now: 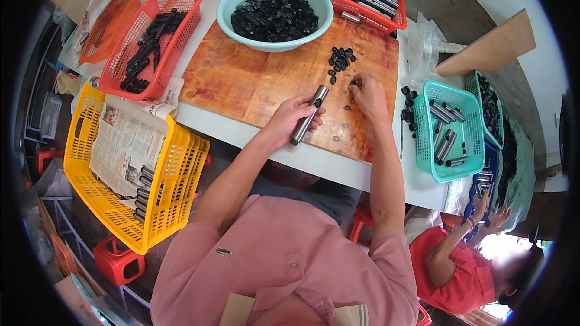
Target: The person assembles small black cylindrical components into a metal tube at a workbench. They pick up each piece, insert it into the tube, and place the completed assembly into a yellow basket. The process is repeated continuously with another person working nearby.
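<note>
My left hand (pixel 286 122) is wrapped round a shiny metal tube (pixel 300 127), held tilted above the wooden board (pixel 241 84). A small black round part (pixel 318 102) sits on the tube's side near its upper end. To the right, my right hand (pixel 371 99) has its fingertips pinched at the board, with a small black piece (pixel 353 83) partly showing between them. Just beyond those fingers lies a loose cluster of black oval parts (pixel 342 58).
Behind the board stand a pale blue bowl (pixel 223 27) of black parts and a red basket (pixel 403 18) of metal tubes. A red basket (pixel 194 15) and yellow crate (pixel 160 187) flank the left. At right are a teal basket (pixel 428 151) and a person in red (pixel 453 271).
</note>
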Available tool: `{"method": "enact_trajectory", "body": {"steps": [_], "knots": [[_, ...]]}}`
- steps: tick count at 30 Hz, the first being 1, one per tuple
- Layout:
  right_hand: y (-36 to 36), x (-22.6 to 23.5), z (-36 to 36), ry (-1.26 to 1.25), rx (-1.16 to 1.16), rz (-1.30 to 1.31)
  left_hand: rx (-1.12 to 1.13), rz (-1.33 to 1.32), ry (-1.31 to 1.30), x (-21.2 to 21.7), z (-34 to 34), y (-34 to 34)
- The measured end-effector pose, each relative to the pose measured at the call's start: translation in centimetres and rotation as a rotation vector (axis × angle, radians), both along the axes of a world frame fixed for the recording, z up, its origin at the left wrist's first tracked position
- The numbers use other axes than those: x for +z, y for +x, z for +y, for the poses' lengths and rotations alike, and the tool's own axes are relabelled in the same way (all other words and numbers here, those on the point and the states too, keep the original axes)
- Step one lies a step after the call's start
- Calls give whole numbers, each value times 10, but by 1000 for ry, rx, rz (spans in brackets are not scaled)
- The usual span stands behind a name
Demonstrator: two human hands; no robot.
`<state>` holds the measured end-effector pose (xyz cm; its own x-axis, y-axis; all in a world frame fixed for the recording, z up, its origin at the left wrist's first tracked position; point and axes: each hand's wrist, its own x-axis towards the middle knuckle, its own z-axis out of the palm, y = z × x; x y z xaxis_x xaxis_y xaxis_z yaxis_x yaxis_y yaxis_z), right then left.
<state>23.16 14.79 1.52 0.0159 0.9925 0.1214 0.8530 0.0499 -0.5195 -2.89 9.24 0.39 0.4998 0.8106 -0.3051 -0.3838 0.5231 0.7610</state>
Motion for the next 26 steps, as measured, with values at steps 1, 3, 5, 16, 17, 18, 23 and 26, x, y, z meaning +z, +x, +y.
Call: {"method": "enact_trajectory", "body": {"steps": [1, 3, 5, 16, 17, 18, 23, 26], "knots": [[-3, 2, -1, 13, -22, -2, 1, -4, -5, -1, 1, 0], [-4, 0, -2, 34, -54, 17, 4, -12, -14, -3, 1, 0], [-1, -5, -2, 50, -71, 57, -3, -20, -24, -3, 2, 1], [-55, 30, -66, 103, 74, 375, -9, -27, -22, 3, 0, 1], [-61, 33, -71, 113, 109, 384, -5, -28, -20, 4, 1, 2], [-69, 39, -76, 108, 121, 362, -1, -29, -18, 4, 1, 2], [-82, 32, -79, 150, 169, 337, 6, -104, -27, 2, 0, 0], [-83, 25, -78, 122, 168, 328, 20, -105, -4, -1, 0, 0]]}}
